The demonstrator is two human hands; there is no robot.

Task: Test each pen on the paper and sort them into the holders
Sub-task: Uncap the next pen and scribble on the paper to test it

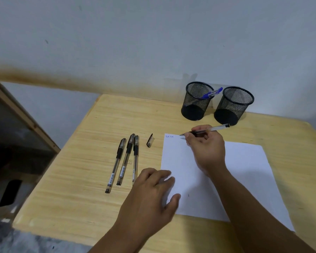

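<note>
Step in hand, as I judge it: testing one pen on the paper, with three more waiting.

Left part of the pale wooden desk (84, 161): three capped clear-barrelled black gel pens (125, 161) lie side by side, roughly parallel, caps toward the far edge. Just right of them lies a loose black-and-clear pen cap (150, 140), apart from the sheet's left edge.

Left hand (150, 196): fingers loosely spread and fairly straight, fingertips and thumb pressing the near-left part of the white sheet of paper (244, 179), holding nothing.

Right hand (206, 145): fingers curled round an uncapped clear-barrelled pen (211, 129), tip at the sheet's far-left corner, just right of a small blue scribble (169, 136). Whether the tip touches the paper I cannot tell.

Far edge, right of centre: two black wire-mesh cylindrical holders (196, 102), well beyond the sheet. The left one holds a blue pen (211, 93) leaning over its rim; the right one (233, 106) looks empty.

Next move, likely: make a stroke, read whether ink shows, recap, then reach to a holder. The cap lies left and the holders lie beyond the paper.

Room: bare desk between sheet and holders. The sheet's near-right corner looks to reach the desk's near edge, so a slide that way is a risk.
</note>
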